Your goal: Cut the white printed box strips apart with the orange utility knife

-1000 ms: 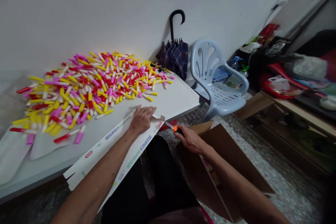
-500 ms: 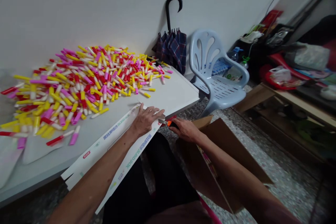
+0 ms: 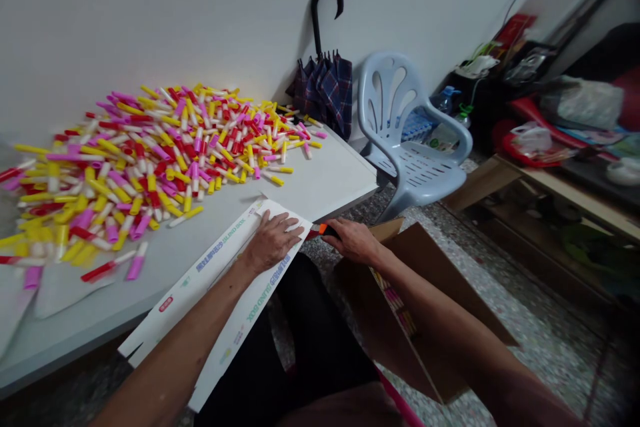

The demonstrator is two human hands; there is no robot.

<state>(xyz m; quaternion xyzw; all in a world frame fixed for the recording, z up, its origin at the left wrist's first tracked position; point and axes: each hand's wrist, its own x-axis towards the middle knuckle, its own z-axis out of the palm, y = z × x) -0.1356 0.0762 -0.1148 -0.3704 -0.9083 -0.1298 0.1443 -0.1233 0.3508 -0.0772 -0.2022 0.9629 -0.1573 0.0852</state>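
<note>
Our left hand [image 3: 273, 240], palm down, presses the box [image 3: 205, 267] at the table [image 3: 340, 170] edge, long axis running near-left to far-right, "BLIND BOX" on it. Our right hand [image 3: 356, 240] grips the cutter [image 3: 328, 231], blade pointing left.

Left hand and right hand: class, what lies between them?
The head view shows, from left hand to right hand, the end of the printed white card, then the blade and orange part of the cutter.
</note>
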